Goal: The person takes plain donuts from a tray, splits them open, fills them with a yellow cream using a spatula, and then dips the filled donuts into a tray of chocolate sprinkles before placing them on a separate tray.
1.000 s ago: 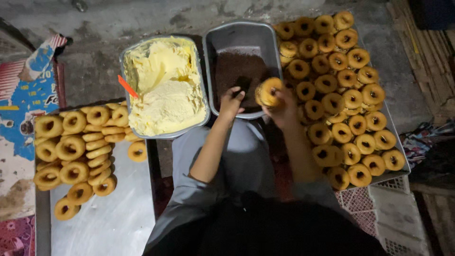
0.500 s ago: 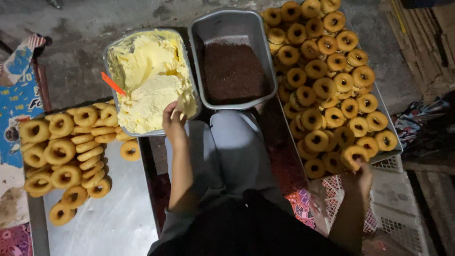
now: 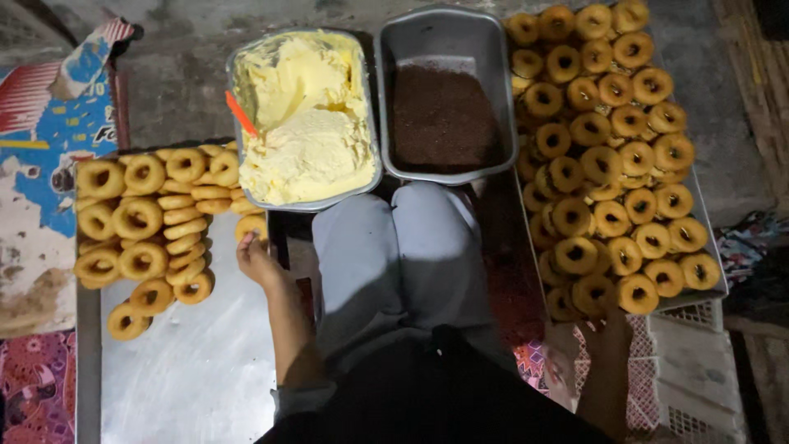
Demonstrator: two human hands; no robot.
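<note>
The left hand (image 3: pixel 256 261) sits at the near edge of the metal tray (image 3: pixel 189 378) on the person's left, and a single doughnut (image 3: pixel 251 225) lies just beyond its fingertips, touching or almost touching them. That doughnut is on the side of the hand away from the body, toward the tub of yellow cream (image 3: pixel 304 123), and apart from the stacked doughnuts (image 3: pixel 144 226) that fill the far left part of the tray. The ring lies flat or nearly so, its hole facing up, so it has no long axis to speak of. The fingers curl toward it, but whether they grip it or merely rest against it cannot be told from this view. The left forearm runs from the body forward and slightly outward, wrist low over the tray.

The right hand (image 3: pixel 612 337) is at the near corner of the right-hand tray (image 3: pixel 699 304), just below the closest of the plain doughnuts (image 3: pixel 608 164) crowded there. It is dim and partly hidden; its grip cannot be told either, though it seems to rest at the tray's edge beside the nearest ring (image 3: pixel 637 292).

Between the two hands lie the person's knees (image 3: pixel 394 247), with the pan of dark chocolate sprinkles (image 3: pixel 444 115) straight ahead. The left hand is clearly the nearer to the lone doughnut.
</note>
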